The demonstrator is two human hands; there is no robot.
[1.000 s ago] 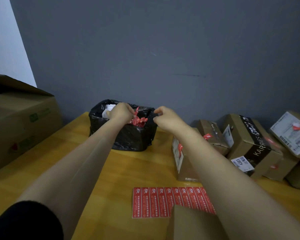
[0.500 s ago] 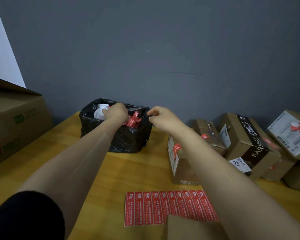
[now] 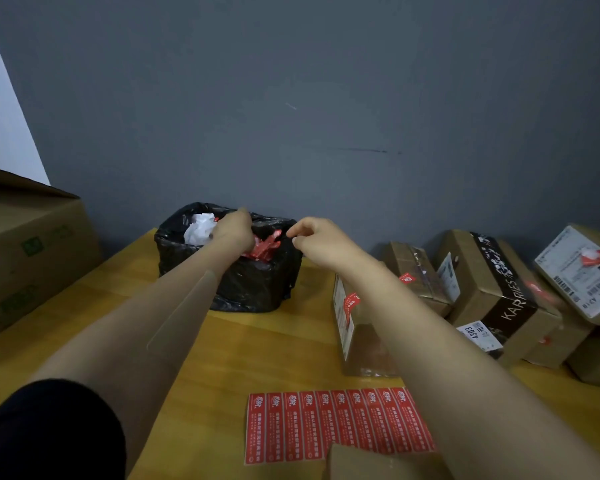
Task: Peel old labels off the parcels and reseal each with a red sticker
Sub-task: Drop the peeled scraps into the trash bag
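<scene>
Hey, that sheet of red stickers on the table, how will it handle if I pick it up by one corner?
Likely floppy: the sticker sheet looks paper-thin and lies flat on the table. Probably very light, so it may slide when pushed. The cardboard box overlaps its near edge and might pin it.

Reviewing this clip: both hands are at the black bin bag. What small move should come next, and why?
Probably draw the right hand back to the red sticker sheet for a fresh sticker. Both hands are at the bin bag, the left hand over crumpled scraps inside, so discarding looks finished; the nearest parcel waits at the sheet's near edge.
</scene>
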